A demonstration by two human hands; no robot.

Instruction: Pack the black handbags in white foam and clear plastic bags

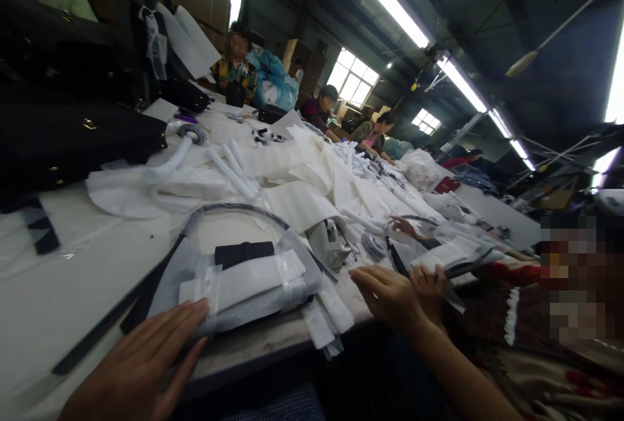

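Note:
A bag wrapped in white packing sheet lies at the table edge. Its long dark handle arches up behind it, and a short black roll-shaped part shows above the sheet. Strips of clear tape cross the wrapping. My left hand rests flat on the left end of the wrapping, fingers stretched out. Off to the right, my right hand is held with extended fingers and no visible object in it. A grey tape dispenser stands just beyond my right fingertips.
White foam sheets and padded tubes cover the table behind. Dark bags are stacked at the left. Close beside my right hand, a co-worker's hand touches another wrapped bag. Several people work farther along.

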